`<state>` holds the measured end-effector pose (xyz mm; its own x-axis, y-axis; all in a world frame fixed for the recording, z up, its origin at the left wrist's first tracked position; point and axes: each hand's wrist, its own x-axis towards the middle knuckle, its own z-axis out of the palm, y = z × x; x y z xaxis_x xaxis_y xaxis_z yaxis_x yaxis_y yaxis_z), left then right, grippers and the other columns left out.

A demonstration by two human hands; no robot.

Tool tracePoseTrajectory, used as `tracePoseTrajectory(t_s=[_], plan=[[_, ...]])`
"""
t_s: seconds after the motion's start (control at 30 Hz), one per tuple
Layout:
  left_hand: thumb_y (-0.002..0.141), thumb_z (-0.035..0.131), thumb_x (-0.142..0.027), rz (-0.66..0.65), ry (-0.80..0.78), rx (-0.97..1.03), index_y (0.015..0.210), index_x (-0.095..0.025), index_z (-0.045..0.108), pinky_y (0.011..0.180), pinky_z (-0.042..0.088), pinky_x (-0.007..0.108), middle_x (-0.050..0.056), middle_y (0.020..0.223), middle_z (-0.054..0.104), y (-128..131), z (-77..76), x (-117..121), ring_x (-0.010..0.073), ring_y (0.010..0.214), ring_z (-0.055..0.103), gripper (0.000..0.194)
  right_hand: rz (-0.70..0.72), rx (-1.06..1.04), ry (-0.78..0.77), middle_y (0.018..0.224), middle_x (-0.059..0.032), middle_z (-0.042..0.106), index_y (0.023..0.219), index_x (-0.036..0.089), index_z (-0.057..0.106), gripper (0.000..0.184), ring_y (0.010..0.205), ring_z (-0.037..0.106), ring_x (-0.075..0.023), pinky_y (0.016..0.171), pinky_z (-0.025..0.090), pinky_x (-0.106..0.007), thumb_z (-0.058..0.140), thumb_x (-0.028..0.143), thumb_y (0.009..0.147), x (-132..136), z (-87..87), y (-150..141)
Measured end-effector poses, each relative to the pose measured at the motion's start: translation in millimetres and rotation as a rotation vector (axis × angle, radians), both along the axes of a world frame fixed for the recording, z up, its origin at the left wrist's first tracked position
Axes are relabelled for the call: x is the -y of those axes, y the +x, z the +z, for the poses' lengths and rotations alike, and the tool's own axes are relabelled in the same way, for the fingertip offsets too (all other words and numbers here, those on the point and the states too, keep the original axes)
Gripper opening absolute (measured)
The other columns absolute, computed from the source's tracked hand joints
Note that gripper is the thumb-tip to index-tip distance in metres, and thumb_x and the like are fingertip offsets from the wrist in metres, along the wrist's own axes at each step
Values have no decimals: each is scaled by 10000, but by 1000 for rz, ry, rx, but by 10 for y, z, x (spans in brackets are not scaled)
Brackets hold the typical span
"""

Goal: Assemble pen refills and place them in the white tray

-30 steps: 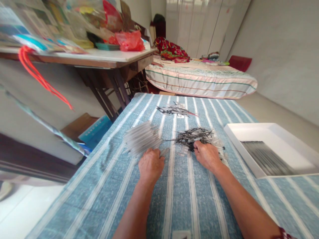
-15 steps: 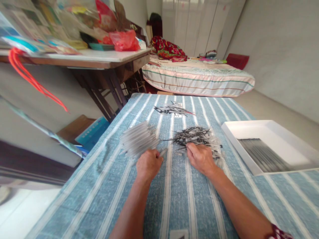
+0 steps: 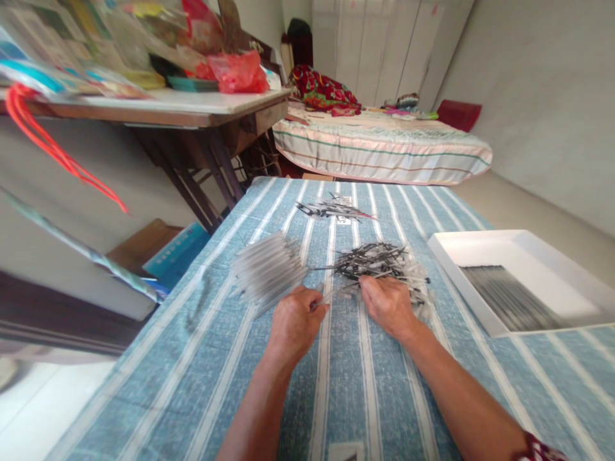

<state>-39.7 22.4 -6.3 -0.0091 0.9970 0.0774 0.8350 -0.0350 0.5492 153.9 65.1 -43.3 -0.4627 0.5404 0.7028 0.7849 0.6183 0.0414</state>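
My left hand [image 3: 296, 317] is closed around a slim pale tube, its tip poking out between thumb and finger. A thin dark rod [image 3: 344, 287] spans the gap between my hands. Its other end is pinched in the fingers of my right hand [image 3: 387, 302]. The right hand rests at the near edge of a loose heap of black and whitish thin sticks [image 3: 377, 259]. Just beyond my left hand lies a neat stack of pale, translucent tubes [image 3: 266, 266], somewhat blurred.
To the right, a white open box [image 3: 538, 246] holds a row of dark thin sticks [image 3: 509, 298]. A smaller scatter of black and clear pieces [image 3: 334, 208] lies farther back on the striped cloth [image 3: 336, 390]. A cluttered side table [image 3: 192, 115] stands at left, a bed [image 3: 384, 147] behind.
My left hand has moved right, towards my right hand, and the thin rod now shows between them. The right hand has stayed by the heap.
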Motion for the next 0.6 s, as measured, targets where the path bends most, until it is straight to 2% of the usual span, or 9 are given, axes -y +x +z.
tracePoseTrajectory(t_s=[0.13, 0.3, 0.5, 0.6], plan=[[720, 593, -211, -32, -10, 46, 662, -177, 647, 602, 366, 225, -6, 654, 568, 14, 19, 1, 125, 624, 534, 85, -5, 38, -52, 541, 0, 568, 785, 156, 605, 210, 519, 494, -105, 598, 310, -238, 415, 98, 853, 24, 14, -8], [701, 588, -224, -66, -41, 155, 627, -176, 656, 583, 365, 231, -6, 623, 572, 13, 21, 0, 129, 603, 519, 111, 50, 25, -24, 530, 2, 548, 784, 146, 619, 234, 528, 496, -105, 599, 311, -245, 406, 88, 863, 60, 76, -36], [694, 581, -287, -80, -212, 463, 653, -166, 673, 495, 329, 226, -41, 515, 508, 7, 14, 6, 109, 499, 439, 157, 118, -4, 24, 497, 10, 517, 806, 144, 641, 243, 507, 477, -102, 572, 311, -250, 412, 118, 884, 131, 139, -119], [673, 609, -273, -51, -241, 607, 629, -157, 658, 483, 313, 221, -55, 492, 474, 37, 27, 9, 93, 481, 406, 133, 165, -23, 46, 479, 20, 499, 873, 149, 647, 224, 488, 472, -105, 550, 314, -255, 427, 112, 874, 180, 161, -179]])
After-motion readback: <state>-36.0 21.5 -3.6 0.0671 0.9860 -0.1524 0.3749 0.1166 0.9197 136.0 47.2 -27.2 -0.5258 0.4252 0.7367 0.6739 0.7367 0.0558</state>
